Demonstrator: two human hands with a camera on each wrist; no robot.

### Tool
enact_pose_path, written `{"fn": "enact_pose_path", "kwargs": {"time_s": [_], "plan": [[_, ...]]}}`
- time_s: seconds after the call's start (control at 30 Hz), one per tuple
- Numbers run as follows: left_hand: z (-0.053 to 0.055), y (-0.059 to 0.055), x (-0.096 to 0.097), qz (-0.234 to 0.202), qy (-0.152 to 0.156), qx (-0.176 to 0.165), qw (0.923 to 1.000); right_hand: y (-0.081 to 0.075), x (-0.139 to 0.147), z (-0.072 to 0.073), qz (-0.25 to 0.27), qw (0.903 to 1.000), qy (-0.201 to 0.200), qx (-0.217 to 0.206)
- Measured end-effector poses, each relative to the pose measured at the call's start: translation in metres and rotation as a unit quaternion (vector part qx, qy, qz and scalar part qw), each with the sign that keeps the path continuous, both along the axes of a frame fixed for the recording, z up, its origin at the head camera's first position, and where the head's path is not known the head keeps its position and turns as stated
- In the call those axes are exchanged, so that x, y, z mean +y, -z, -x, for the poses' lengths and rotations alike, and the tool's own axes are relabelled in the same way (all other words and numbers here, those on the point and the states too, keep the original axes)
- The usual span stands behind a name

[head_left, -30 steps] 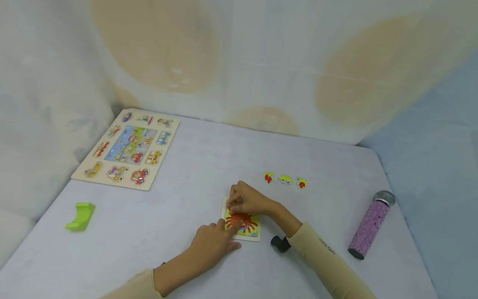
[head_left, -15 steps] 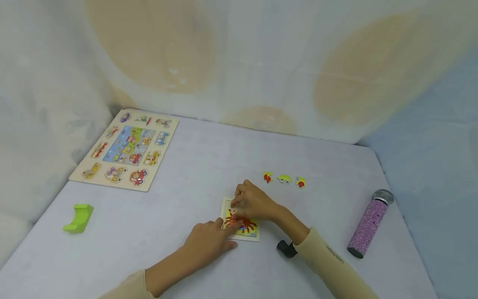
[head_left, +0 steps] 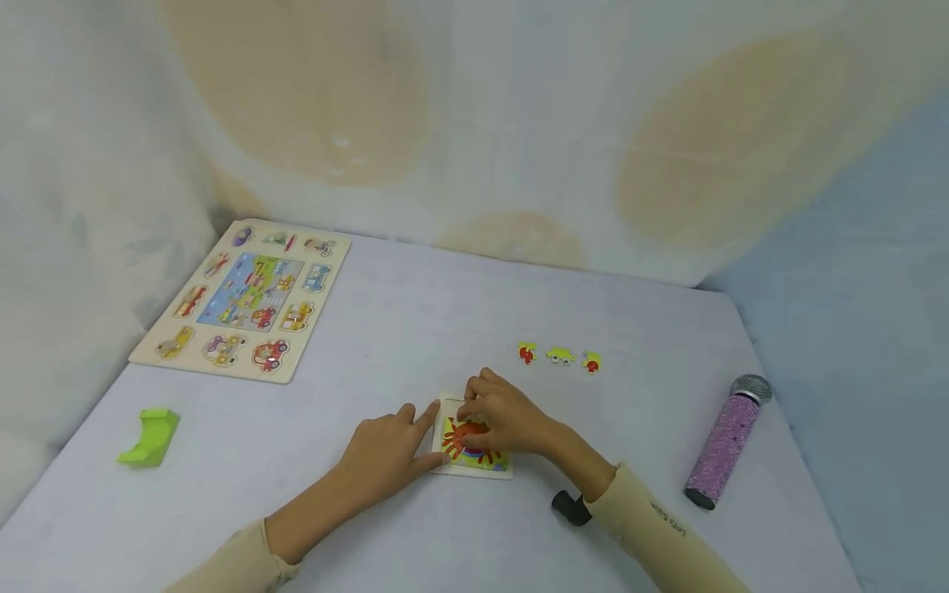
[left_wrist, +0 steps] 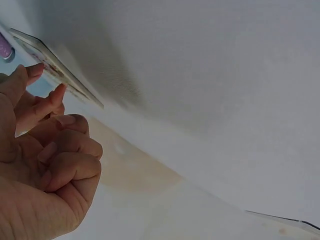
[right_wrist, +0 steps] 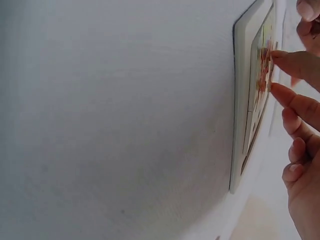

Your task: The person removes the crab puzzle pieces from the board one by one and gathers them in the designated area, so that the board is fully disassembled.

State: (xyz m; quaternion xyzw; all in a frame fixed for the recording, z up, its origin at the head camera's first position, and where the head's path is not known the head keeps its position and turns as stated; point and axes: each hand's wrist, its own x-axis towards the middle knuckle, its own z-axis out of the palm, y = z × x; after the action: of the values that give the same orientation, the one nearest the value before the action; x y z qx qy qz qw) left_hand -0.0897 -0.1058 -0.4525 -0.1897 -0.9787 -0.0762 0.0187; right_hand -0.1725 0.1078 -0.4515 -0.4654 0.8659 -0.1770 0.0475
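The puzzle [head_left: 463, 462], a small framed picture of a red crab, lies flat on the table [head_left: 415, 543] between two hands. The left hand [head_left: 381, 449] is at the puzzle's left edge, its index finger stretched toward the far left corner and its thumb toward the near left; the left wrist view shows other fingers folded into the palm. The right hand [head_left: 511, 420] reaches over the puzzle from the right, thumb and index finger bent, their tips at the crab; whether they pinch a part of it cannot be told.

Three pieces [head_left: 560, 357] lie in a row beyond the puzzle and to its right, the outer two red and yellow, the middle one yellow with eyes. Well to the puzzle's right, a mic [head_left: 722, 449] with a purple handle lies on its side. Near the puzzle, on the right, a black thing [head_left: 571, 508] shows against the right sleeve [head_left: 660, 527]. Well left of the puzzle lies a green block [head_left: 151, 438]; beyond, also left, is a board [head_left: 250, 292] of vehicle pictures.
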Motion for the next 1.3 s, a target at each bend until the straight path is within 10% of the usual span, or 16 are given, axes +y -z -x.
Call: {"fn": "enact_pose_path", "kwargs": {"time_s": [0.67, 1.07, 1.3], "plan": [[-0.002, 0.014, -0.011, -0.016, -0.046, -0.090, 0.9947, 0.012, 0.059, 0.039, 0.018, 0.9873, 0.156, -0.026], [0.004, 0.010, 0.001, -0.014, -0.026, -0.062, 0.9976, 0.001, 0.062, 0.025, 0.032, 0.9877, 0.153, -0.010], [-0.012, 0.000, 0.021, -0.014, 0.070, 0.009, 0.9974, -0.011, 0.036, 0.001, 0.007, 0.9966, 0.073, -0.039]]}}
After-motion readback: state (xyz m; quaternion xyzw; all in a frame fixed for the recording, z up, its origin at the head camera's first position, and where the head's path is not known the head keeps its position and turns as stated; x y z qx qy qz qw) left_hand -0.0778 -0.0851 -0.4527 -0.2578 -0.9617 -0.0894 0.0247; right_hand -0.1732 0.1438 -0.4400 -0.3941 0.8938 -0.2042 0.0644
